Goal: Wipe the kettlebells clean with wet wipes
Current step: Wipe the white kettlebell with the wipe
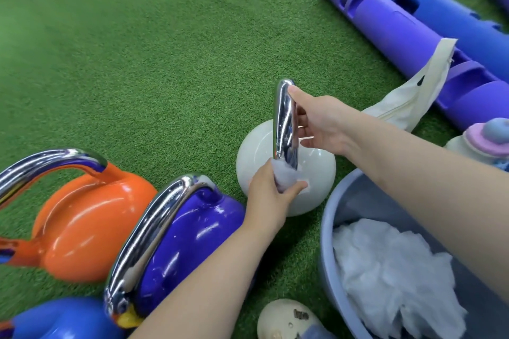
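My right hand point(316, 121) grips the white kettlebell point(286, 170) by its slick chrome handle point(283, 121), likely heavy; my left hand point(271, 192) pinches the soft wet wipe point(283, 179) around the handle's near base.

- Four kettlebells: a white kettlebell point(286, 170) at centre, a purple kettlebell point(190, 245) and an orange kettlebell point(91, 228) at lower left, a blue kettlebell point(66, 319) in the bottom left corner.
- One basin point(330, 228) at lower right.
- Two hands: left hand point(271, 195), right hand point(319, 121).
- One wipe point(283, 176) held at centre.
- One cloth bag point(413, 96) at right.
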{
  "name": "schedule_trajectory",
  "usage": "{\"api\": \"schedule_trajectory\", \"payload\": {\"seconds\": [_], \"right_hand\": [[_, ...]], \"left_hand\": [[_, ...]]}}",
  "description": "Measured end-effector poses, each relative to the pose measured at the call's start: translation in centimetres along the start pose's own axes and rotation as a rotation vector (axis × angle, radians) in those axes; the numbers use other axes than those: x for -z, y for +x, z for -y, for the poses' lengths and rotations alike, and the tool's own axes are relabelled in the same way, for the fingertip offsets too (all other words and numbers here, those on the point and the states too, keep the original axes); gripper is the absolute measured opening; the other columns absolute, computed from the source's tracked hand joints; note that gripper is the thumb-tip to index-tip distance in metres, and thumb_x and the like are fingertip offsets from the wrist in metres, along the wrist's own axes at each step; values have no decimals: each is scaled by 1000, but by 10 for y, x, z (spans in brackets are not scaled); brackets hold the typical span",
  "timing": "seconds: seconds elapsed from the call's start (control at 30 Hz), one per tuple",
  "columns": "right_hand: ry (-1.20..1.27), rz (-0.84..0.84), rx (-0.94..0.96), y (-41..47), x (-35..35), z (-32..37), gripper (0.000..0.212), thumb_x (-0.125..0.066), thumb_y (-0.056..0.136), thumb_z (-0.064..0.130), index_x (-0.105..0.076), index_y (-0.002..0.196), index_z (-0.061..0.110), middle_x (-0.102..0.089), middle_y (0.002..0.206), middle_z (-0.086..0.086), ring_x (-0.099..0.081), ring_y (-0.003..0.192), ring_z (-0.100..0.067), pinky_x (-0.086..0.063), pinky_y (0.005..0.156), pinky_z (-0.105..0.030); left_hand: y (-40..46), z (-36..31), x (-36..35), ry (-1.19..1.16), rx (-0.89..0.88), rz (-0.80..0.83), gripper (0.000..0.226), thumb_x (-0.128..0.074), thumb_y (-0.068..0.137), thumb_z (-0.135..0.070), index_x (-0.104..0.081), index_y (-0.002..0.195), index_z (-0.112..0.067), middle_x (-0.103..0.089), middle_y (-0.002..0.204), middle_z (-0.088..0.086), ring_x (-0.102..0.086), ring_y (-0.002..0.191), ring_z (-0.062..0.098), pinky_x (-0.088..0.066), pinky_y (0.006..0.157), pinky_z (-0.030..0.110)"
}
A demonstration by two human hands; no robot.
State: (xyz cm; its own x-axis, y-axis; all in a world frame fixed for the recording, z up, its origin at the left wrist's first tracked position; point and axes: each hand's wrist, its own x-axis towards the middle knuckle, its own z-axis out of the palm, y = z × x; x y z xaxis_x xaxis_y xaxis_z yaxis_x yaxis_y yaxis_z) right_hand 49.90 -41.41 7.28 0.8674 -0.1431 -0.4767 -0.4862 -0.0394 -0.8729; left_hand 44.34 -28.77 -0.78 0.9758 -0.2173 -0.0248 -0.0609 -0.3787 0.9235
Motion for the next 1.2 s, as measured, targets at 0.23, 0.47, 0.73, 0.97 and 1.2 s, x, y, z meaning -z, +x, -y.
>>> {"api": "schedule_trajectory", "payload": {"seconds": [0.23, 0.47, 0.73, 0.97, 1.2], "right_hand": [[2, -23, 5, -2, -2, -1, 44, -40, 94, 53, -51, 69, 17, -52, 61, 3, -44, 57, -15, -37, 55, -27], [78, -100, 2, 1, -12, -5, 49, -41, 93, 55, -60, 93, 10, -60, 78, -5, -54, 78, -23, -50, 83, -39], [81, -76, -2, -1, -8, -7, 44, -41, 93, 54, -53, 73, 16, -55, 65, 0, -47, 63, -18, -41, 62, -30], [124, -81, -10, -1, -13, -9, 46, -42, 92, 56, -57, 87, 13, -58, 77, -3, -53, 72, -22, -46, 71, -35], [136, -88, -6, 3, -12, -10, 46, -41, 92, 56, -56, 86, 14, -58, 75, -3, -52, 73, -22, -46, 71, -34]], "left_hand": [[-5, 16, -20, 112, -42, -195, 42, -78, 64, -5, -52, 92, -21, -53, 90, -5, -38, 93, 8, -29, 77, 15], [3, -4, -43, -32, 161, -473, 22, -70, 66, -8, -54, 80, -13, -62, 81, 7, -53, 84, 25, -40, 75, 24], [19, 6, -4, 156, 101, 16, 25, -57, 49, -26, -63, 69, -12, -68, 77, 13, -65, 79, 28, -55, 71, 37], [40, 8, 23, 546, -72, 266, 30, -48, 70, -14, -66, 92, -7, -63, 96, 14, -60, 94, 35, -51, 80, 42], [36, 24, 20, 475, -104, 329, 31, -43, 60, -3, -69, 77, -6, -68, 82, 7, -64, 85, 22, -53, 77, 37]]}}
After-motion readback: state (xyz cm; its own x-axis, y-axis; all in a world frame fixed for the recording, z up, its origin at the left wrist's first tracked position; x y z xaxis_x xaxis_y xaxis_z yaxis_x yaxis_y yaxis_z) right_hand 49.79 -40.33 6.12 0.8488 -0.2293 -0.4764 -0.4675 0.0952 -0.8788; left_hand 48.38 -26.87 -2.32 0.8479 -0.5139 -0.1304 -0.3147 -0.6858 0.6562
